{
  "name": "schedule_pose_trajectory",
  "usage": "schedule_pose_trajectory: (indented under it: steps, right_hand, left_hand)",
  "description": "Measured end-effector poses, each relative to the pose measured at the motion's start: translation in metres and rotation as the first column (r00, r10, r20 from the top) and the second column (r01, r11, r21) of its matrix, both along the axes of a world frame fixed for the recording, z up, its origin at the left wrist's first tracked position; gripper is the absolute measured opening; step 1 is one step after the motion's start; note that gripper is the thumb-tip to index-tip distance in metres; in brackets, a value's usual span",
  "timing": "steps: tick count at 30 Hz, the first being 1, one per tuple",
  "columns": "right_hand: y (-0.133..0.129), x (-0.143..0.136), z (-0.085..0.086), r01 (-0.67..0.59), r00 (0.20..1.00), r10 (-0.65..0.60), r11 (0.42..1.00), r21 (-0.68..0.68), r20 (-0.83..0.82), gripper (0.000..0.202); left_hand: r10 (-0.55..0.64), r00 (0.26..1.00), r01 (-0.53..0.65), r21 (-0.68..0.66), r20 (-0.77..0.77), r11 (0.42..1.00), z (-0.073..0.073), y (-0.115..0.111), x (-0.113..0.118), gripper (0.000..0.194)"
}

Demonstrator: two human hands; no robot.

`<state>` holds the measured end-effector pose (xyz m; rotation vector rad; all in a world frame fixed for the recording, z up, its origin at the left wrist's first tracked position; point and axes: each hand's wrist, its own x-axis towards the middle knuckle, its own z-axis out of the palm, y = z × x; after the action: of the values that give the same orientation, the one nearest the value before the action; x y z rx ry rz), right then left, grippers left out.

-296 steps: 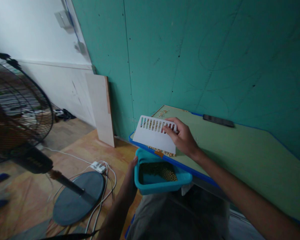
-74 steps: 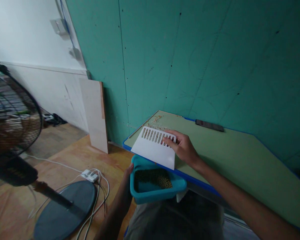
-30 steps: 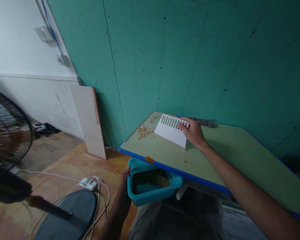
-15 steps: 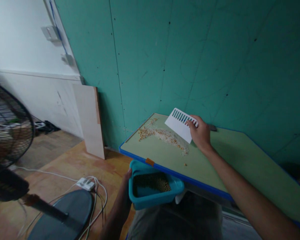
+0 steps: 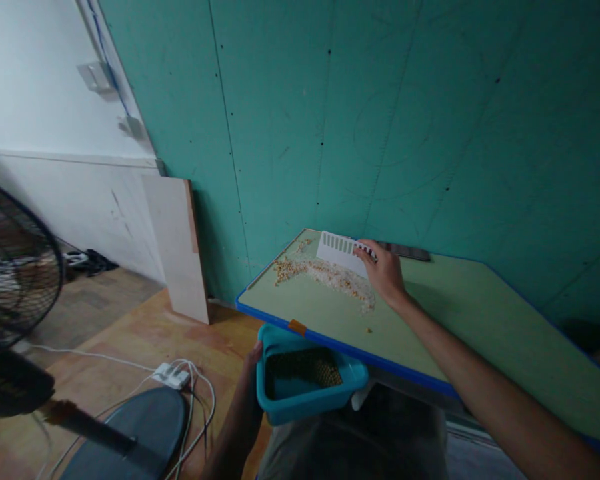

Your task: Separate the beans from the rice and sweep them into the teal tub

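Observation:
My right hand [image 5: 384, 272] grips a white slotted plastic scraper [image 5: 344, 251] by its right end. The scraper's lower edge stands at the back of a strip of yellow beans and pale grains [image 5: 325, 273] scattered over the green tabletop [image 5: 430, 313]. My left hand [image 5: 253, 377] holds a teal plastic tub [image 5: 313, 403] by its left side, just under the table's front edge; most of those fingers are hidden. Round beans and darker small grains [image 5: 325, 370] lie inside the tub. One small yellow clump [image 5: 369, 330] sits apart near the front edge.
A dark flat bar [image 5: 405, 251] lies at the table's back, against the green wall [image 5: 290, 120]. To the left are a standing fan [image 5: 20, 267], a power strip [image 5: 171, 375] with loose cables on the floor, and a leaning white board [image 5: 175, 247].
My right hand has moved the scraper left and down, closer to the scattered beans and grains. The dark bar behind it now shows more. The tub stays nearly still.

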<state>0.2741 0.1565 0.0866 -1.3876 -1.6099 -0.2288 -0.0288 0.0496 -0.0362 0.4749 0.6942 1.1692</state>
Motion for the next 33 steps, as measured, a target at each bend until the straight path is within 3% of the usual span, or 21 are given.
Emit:
schedule_pose_trajectory:
  steps: [8, 17, 22, 27, 33]
  right_hand:
    - [-0.007, -0.013, 0.006, -0.090, 0.995, 0.091, 0.996, 0.020, -0.030, 0.033]
    - [-0.022, -0.028, 0.010, -0.214, 0.977, 0.213, 0.976, 0.042, 0.027, 0.028]
    - [-0.037, -0.034, 0.015, -0.259, 0.965, 0.260, 0.965, 0.050, -0.022, 0.028]
    - [-0.041, -0.032, 0.020, -0.199, 0.971, 0.202, 0.979, 0.040, -0.128, 0.031]
    - [-0.028, -0.020, 0.016, -0.100, 0.981, 0.111, 0.992, 0.074, -0.161, 0.035]
  left_hand:
    - [-0.031, 0.999, 0.031, -0.012, -0.017, 0.999, -0.002, 0.000, 0.001, 0.057]
    - [0.017, 1.000, -0.018, -0.081, -0.019, 0.997, 0.007, -0.015, -0.001, 0.058]
    - [0.034, 0.999, -0.036, -0.132, -0.017, 0.991, -0.004, -0.009, -0.001, 0.064]
    - [-0.003, 1.000, 0.004, -0.091, 0.012, 0.996, -0.013, -0.006, 0.001, 0.070]
    - [0.013, 1.000, -0.013, -0.018, -0.013, 1.000, -0.007, 0.001, -0.001, 0.064]
